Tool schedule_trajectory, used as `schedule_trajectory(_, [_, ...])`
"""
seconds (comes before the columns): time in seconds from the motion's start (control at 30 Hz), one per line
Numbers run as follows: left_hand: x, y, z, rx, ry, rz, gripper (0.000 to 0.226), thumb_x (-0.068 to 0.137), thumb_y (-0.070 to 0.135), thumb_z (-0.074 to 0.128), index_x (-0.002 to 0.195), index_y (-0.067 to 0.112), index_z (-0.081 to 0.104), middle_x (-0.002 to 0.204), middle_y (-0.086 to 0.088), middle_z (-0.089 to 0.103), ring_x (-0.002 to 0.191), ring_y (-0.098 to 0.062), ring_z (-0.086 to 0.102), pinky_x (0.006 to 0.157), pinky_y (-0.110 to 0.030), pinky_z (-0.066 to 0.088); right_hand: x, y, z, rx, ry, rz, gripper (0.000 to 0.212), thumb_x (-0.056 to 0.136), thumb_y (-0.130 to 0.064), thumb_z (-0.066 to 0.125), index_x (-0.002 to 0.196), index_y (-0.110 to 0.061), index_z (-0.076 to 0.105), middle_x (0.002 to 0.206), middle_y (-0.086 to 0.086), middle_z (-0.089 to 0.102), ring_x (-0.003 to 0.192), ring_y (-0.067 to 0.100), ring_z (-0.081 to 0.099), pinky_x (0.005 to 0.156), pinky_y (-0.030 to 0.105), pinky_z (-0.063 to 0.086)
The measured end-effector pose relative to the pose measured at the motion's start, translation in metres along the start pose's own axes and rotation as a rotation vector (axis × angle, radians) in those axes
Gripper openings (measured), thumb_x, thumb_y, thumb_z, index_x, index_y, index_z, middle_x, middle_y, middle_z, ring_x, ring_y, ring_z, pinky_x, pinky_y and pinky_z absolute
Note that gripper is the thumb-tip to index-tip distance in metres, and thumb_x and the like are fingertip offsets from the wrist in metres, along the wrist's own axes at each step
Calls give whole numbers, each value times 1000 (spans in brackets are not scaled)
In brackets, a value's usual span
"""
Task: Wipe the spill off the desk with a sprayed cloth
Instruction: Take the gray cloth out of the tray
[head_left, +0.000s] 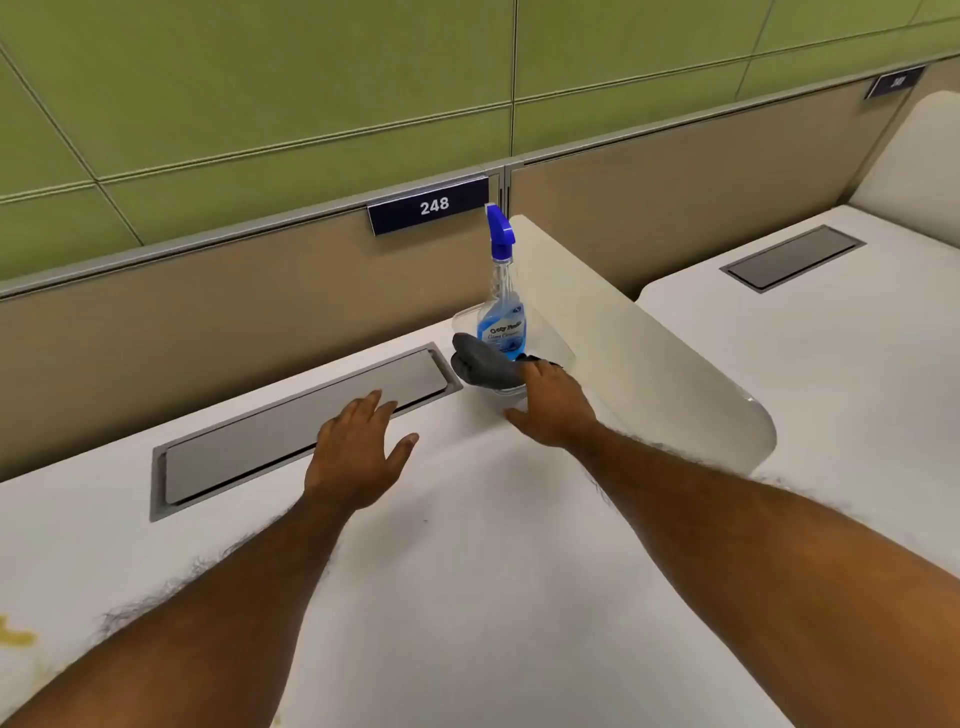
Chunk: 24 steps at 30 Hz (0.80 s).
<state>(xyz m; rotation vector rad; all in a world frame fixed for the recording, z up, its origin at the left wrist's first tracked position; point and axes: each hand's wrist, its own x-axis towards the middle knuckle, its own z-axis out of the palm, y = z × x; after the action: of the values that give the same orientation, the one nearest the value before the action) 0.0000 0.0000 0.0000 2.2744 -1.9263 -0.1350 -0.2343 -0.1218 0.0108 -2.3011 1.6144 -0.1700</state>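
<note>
Cloth (483, 366), dark grey, lies in a clear tray (550, 343) at the desk's (467, 545) back edge, just in front of the blue spray bottle (501, 312). Right hand (556, 410) reaches it, fingertips touching, grip spread. Left hand (358, 452) hovers flat, fingers apart, holding nothing. Yellowish spill (15, 636) marks the near-left corner.

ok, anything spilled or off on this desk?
Yes. A yellowish stain marks the white desk at the near left edge, with fainter specks trailing toward the bottom; it looks like the unwiped spill. A tiny dark speck sits mid-desk. The cloth and spray bottle sit in a clear tub, upright and tidy.
</note>
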Motion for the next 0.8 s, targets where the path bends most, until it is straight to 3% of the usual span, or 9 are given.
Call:
schedule_trajectory(0.3, [30,-3,23,-14,-52,-3,64,95,57,38,148,22,35,160,-3,27,146,-25,26,115,-47,26,50,-15,19,38,27,29,75,78,-55,74,135,-19,41,138,4,50,125,24,49,106,46,46])
schedule_trajectory(0.5, [34,-5,29,-54,-57,-10,65,96,58,36,150,23,32,161,-1,24,147,-24,24,117,-46,23,56,-14,20,36,99,-35,34,98,-41,52,124,-20,54,119,6,66,105,25,62,93,42,51])
schedule_trajectory(0.57, [36,-6,26,-64,-32,-2,64,96,57,37,149,22,34,160,-2,27,146,-24,26,116,-46,25,55,-11,10,25,151,-55,26,100,-35,48,118,-19,57,112,6,69,98,27,63,93,41,47])
schedule_trajectory(0.63, [37,-4,21,-106,4,8,62,96,55,40,148,22,37,159,-2,30,145,-23,29,115,-46,26,52,-8,-3,42,222,-86,21,100,-26,45,115,-19,59,107,6,71,97,27,64,104,43,38])
schedule_trajectory(0.7, [39,0,13,-164,29,13,61,96,54,42,147,21,39,158,-2,32,145,-22,30,116,-45,26,49,-8,-22,67,285,-128,21,100,-21,40,110,-19,59,102,6,72,98,27,64,114,46,25])
schedule_trajectory(0.8, [43,9,-3,-267,64,45,59,96,52,44,145,20,42,157,-1,35,144,-20,31,115,-41,26,41,-14,-51,155,324,-232,22,101,-20,38,111,-17,58,102,6,72,98,25,63,117,49,16])
